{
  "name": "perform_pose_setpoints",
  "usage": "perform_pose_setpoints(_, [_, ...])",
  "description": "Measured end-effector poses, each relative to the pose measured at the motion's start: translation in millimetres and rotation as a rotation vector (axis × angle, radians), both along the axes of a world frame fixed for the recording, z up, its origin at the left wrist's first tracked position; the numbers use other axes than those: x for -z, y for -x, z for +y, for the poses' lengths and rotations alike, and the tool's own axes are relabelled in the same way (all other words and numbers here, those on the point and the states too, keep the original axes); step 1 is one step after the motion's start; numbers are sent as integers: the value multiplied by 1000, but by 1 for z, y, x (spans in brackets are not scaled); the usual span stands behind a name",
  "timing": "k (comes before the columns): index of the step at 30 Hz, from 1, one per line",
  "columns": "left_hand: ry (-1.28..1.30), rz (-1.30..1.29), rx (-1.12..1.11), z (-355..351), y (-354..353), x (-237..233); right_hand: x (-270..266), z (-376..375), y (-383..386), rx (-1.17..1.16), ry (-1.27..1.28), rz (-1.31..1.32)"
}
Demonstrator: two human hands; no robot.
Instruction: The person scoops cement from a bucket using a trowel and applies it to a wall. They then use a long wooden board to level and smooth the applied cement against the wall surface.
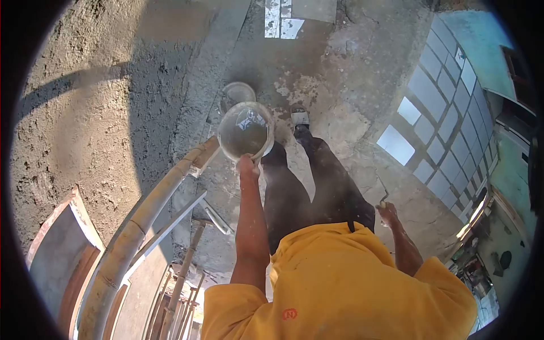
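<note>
My left hand (pixel 247 165) grips the near rim of a round bucket (pixel 225 148) in front of my left leg. Greyish water (pixel 249 136) in the bucket reflects bright patches. Just beyond it, a second round container (pixel 240 88) is partly hidden by the bucket. My right hand (pixel 389 215) hangs by my right thigh, closed around the handle of a trowel (pixel 385 192). A thin bent metal neck shows on the trowel; its blade is hard to make out against the floor.
To the left, a bamboo pole (pixel 133 232) runs beside a rough plastered wall (pixel 85 124). Planks and poles (pixel 181 277) lie behind it. A wall with pale rectangular tiles (pixel 445 113) stands at the right. Wet patches mark the concrete floor (pixel 351 79).
</note>
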State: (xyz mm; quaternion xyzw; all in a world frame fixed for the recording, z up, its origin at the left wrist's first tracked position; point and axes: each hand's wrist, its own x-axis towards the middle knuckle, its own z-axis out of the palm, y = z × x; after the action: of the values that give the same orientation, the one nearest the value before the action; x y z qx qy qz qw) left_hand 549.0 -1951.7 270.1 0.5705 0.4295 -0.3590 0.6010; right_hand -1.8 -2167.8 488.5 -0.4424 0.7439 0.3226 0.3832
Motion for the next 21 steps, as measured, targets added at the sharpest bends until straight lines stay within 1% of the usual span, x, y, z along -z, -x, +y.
perform_pose_setpoints(1, [-32,-1,-23,-4,-4,2,1,-2,0,27,-22,32])
perform_pose_setpoints(4, [-94,13,-92,-19,-13,-2,-1,-9,0,-14,-140,20])
perform_pose_setpoints(5, [-103,29,-104,-23,-18,0,3,-7,7,-141,-161,-11])
perform_pose_setpoints(8, [-107,31,-148,-28,-34,14,9,-6,17,-122,-163,-65])
perform_pose_setpoints(9, [-107,24,-162,-27,-39,18,10,-8,19,-199,-172,-89])
perform_pose_setpoints(11, [-192,-103,174,-11,-45,40,14,-3,21,-164,-155,-45])
perform_pose_setpoints(12, [-211,-151,261,-5,-46,50,20,-4,22,-149,-141,-26])
perform_pose_setpoints(13, [-232,-200,344,-5,-48,51,28,0,33,-211,-123,-56])
perform_pose_setpoints(14, [-236,-232,347,-14,-51,35,38,6,51,-275,-103,-86])
perform_pose_setpoints(15, [-232,-221,307,-17,-55,32,42,11,59,-338,-84,-116])
perform_pose_setpoints(16, [-228,-210,267,-18,-59,33,41,11,56,-281,-90,-120])
perform_pose_setpoints(18, [-201,-101,102,-25,-71,40,39,13,51,-165,-100,-126])
perform_pose_setpoints(21, [-242,25,-155,-43,-85,24,59,30,79,175,-115,-122])
